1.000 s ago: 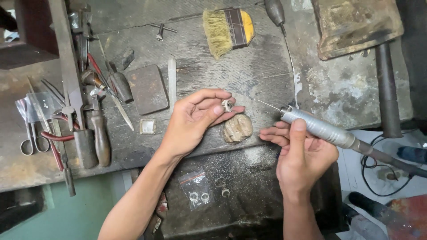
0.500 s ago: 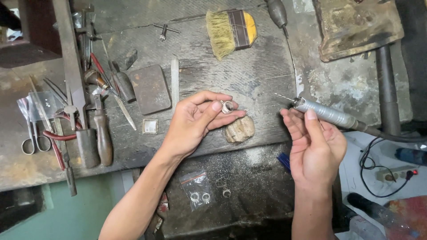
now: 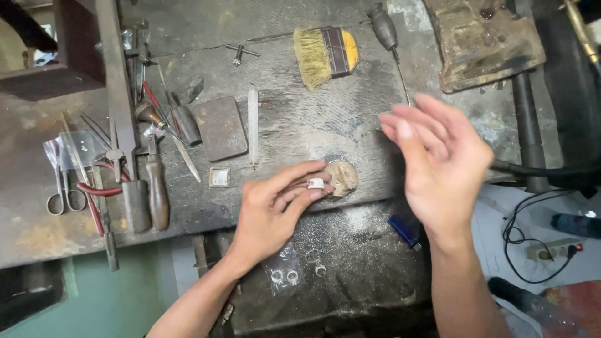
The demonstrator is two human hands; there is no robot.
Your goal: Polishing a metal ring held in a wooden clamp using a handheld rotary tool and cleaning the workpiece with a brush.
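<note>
Far left, one pair of scissors (image 3: 62, 188) lies among crowded pliers and files, too tangled to count. Lower centre, the left hand (image 3: 275, 209) pinches one small pale ring (image 3: 316, 183) between thumb and fingertips, pressed against a rounded wooden peg (image 3: 344, 177). Below, three more rings (image 3: 291, 275) lie in the dusty tray, two inside a clear bag. Upper centre, one brush (image 3: 325, 55). Centre right, the right hand (image 3: 438, 156) is blurred, fingers spread wide, holding nothing; its forearm runs off the bottom edge.
</note>
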